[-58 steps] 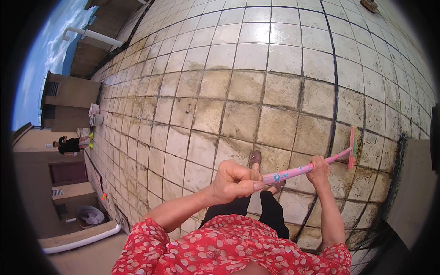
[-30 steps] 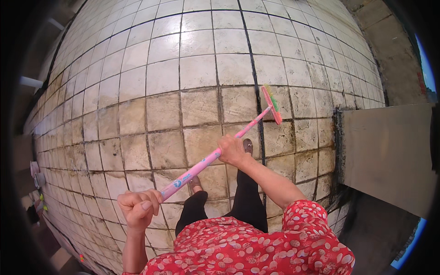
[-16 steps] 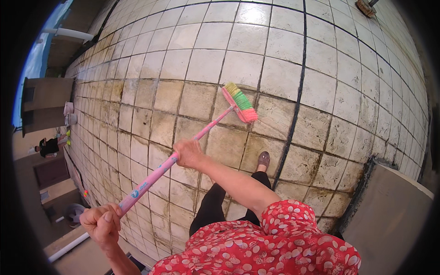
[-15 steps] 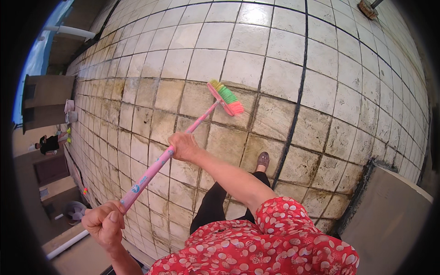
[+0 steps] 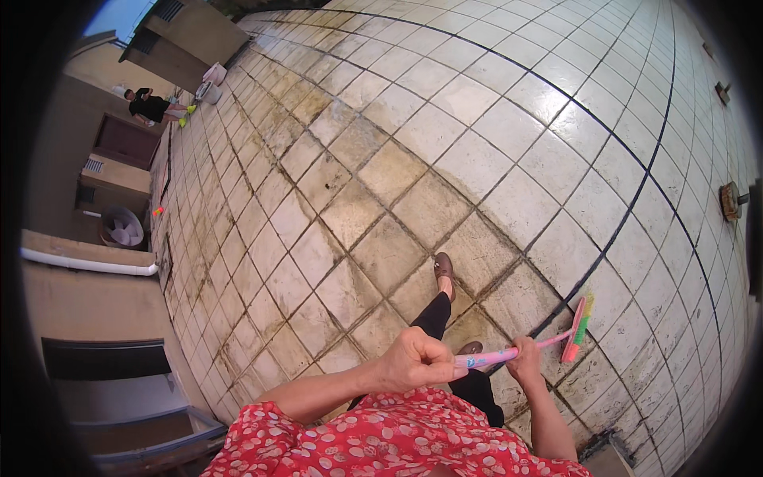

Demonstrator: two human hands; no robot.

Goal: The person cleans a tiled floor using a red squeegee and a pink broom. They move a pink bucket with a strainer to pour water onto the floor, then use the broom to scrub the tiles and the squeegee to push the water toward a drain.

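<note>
Head view, left to right: left hand [image 5: 415, 359] is fisted around the near end of the pink broom [image 5: 520, 352], apparently as the upper steering grip. Right hand [image 5: 525, 364] is wrapped around the shaft further along, seemingly to bear down. The broom's long axis runs nearly level, with its bristle head [image 5: 579, 328] pointing right and resting on the stained tiled floor [image 5: 381, 183].

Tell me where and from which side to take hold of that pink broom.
Grip the pink broom on its straight handle, not the bristled head near the tiles. The handle lies nearly level across the body, so close around it from above. That is how both hands hold it now: the left hand at the upper end, the right hand closer to the head.
</note>
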